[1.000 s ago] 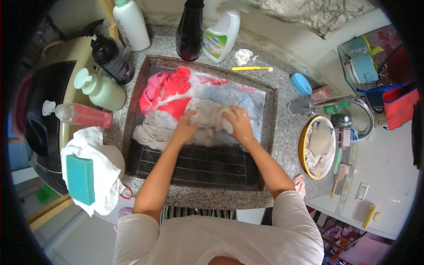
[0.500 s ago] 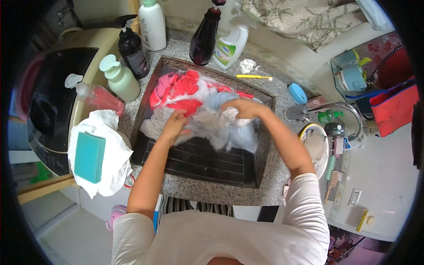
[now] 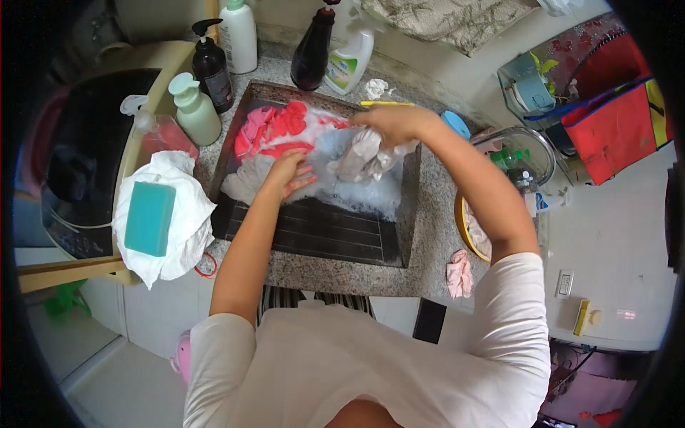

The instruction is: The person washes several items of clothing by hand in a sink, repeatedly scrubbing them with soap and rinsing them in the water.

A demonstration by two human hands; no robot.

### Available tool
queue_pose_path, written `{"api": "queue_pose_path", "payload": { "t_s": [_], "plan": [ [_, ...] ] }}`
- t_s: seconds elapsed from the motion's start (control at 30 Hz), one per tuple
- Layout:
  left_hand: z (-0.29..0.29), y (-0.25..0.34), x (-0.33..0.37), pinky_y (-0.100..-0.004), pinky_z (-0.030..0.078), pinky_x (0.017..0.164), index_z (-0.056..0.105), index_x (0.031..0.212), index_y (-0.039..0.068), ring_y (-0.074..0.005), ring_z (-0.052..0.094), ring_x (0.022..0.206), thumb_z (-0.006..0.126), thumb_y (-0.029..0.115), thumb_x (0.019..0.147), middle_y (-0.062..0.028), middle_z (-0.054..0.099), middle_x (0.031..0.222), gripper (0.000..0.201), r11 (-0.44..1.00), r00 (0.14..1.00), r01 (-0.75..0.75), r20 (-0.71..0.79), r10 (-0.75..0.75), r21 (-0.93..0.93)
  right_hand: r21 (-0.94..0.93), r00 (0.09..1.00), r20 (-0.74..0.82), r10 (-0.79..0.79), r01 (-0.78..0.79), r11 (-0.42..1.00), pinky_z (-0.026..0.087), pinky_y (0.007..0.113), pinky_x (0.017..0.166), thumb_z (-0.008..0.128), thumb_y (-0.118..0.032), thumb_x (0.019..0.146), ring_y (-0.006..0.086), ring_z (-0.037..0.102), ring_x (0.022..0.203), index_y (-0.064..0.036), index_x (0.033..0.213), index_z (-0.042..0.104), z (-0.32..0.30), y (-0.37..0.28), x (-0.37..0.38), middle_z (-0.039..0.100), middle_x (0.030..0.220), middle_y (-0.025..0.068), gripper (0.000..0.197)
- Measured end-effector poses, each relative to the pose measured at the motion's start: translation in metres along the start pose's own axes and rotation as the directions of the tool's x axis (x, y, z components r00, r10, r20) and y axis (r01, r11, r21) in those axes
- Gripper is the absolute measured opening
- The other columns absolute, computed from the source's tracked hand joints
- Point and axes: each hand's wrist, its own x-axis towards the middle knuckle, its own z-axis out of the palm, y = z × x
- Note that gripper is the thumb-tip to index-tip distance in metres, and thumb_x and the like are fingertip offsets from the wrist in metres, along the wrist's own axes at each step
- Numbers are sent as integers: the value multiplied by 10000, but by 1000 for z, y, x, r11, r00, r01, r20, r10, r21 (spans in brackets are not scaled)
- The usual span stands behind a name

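Over a dark sink [image 3: 310, 232], the right fingers [image 3: 367, 121] seem clamped on pale cloth [image 3: 359, 160], the left fingers [image 3: 304, 170] apart.

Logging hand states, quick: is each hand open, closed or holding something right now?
Left hand: open, spread, holding nothing visible.
Right hand: closed on a bunched whitish cloth.

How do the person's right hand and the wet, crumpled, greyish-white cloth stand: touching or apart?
Touching: the head view shows the right hand gripping the top of the cloth, which bunches beneath it.
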Motion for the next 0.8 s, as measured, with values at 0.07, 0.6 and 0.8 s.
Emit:
{"api": "queue_pose_path", "payload": {
  "t_s": [0.07,0.6,0.8],
  "plan": [
    [0,-18,9,-473,487,787,439,1150,78,-285,450,1008,523,212,820,-102,403,1134,365,993,995,96,4,-96,-72,-111,999,-15,30,-32,993,454,382,766,696,-76,550,338,558,900,-120,1172,482,-15,-12,-9,580,976,160,659],
    [71,-39,6,-427,433,872,432,1198,14,-286,510,1053,452,373,816,-171,511,1147,525,904,786,-216,484,386,-370,634,440,-766,469,641,433,466,374,734,537,-114,663,240,577,845,-41,859,600,110,-44,-20,593,882,106,218],
    [102,-38,6,-331,475,709,566,927,31,-195,576,790,524,123,696,-92,594,909,252,933,898,-308,265,350,-188,704,372,-181,911,696,-145,483,377,718,427,-390,799,260,581,763,-74,890,579,245,35,55,609,849,114,363]
  ]
}}
